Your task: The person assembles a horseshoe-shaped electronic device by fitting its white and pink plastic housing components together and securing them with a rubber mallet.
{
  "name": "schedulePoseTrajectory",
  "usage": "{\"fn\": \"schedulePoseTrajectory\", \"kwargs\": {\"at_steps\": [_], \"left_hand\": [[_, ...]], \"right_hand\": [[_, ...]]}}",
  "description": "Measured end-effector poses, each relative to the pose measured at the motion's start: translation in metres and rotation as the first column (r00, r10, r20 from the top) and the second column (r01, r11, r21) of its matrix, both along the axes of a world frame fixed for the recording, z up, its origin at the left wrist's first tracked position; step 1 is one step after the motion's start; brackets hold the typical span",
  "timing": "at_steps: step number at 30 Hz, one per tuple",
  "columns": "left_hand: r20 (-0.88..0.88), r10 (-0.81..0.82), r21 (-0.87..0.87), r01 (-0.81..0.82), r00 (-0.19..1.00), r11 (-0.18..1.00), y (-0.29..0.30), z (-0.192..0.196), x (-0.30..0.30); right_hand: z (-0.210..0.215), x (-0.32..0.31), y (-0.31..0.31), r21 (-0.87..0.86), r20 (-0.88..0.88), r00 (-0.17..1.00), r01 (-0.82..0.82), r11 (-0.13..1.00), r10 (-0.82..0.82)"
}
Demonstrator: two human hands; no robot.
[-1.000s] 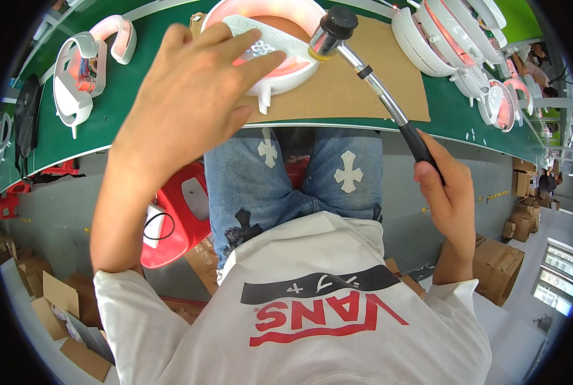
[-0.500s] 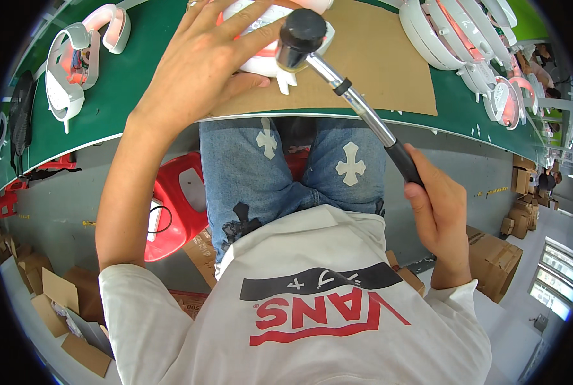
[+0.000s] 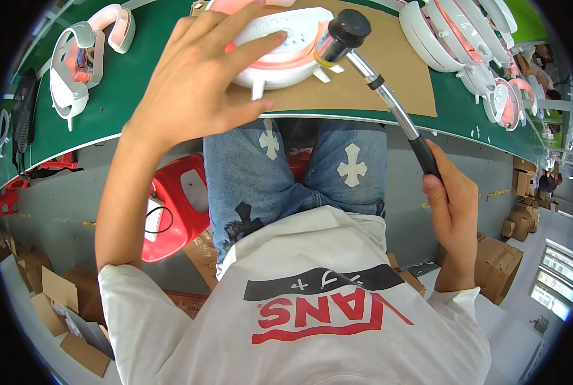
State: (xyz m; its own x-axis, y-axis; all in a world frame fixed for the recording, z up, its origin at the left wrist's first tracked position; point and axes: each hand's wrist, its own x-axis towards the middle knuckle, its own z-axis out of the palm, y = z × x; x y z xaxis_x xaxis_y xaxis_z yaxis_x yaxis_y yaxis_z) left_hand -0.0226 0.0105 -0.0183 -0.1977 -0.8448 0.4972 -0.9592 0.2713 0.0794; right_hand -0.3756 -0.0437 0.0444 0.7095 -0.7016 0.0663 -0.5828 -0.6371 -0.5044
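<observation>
I see a white and pink shell lying on a cardboard sheet on the green counter, at its near edge. It looks like moulded plastic: light, stiff, smooth enough to skid on the cardboard, and I judge its thin legs and rim would crack under a hard blow. The safest hold seems to be flat pressure on the broad domed top, not on the small feet sticking out at the front.

My left hand does about that. Its grip is wide, fingers spread, the fingertips resting on the top of the shell and the thumb low near the counter's edge; it pins the part, it does not close round it.

My right hand has a tight grip on the dark handle end of a mallet, fingers wrapped fully round. The shaft runs up and left, and the black head sits at the shell's right edge, touching or just short; I cannot tell which. The mallet will be head-heavy, so holding it far back gives swing but less control.

More shells stand well apart at the right, another at the left.
</observation>
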Motion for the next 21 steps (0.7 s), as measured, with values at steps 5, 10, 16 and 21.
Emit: {"fn": "schedulePoseTrajectory", "kwargs": {"at_steps": [5, 10, 16, 21], "left_hand": [[0.1, -0.115, 0.216, 0.091, 0.988, 0.972, 0.001, 0.02, 0.014], [0.104, -0.084, 0.305, 0.049, 0.991, 0.951, -0.003, 0.024, 0.012], [0.168, -0.061, 0.279, 0.012, 0.984, 0.96, -0.002, 0.02, 0.008], [0.244, -0.029, -0.02, 0.035, 0.969, 0.999, -0.004, -0.006, 0.008]], "right_hand": [[0.003, 0.001, -0.006, 0.009, -0.016, 1.0, -0.01, 1.0, 0.01], [-0.01, -0.005, 0.004, -0.061, 0.136, 0.988, -0.064, 0.996, 0.072], [-0.008, 0.013, 0.008, -0.145, 0.02, 0.979, -0.197, 0.97, 0.202], [-0.007, 0.006, 0.017, -0.039, 0.125, 0.989, -0.073, 0.997, 0.077]]}}
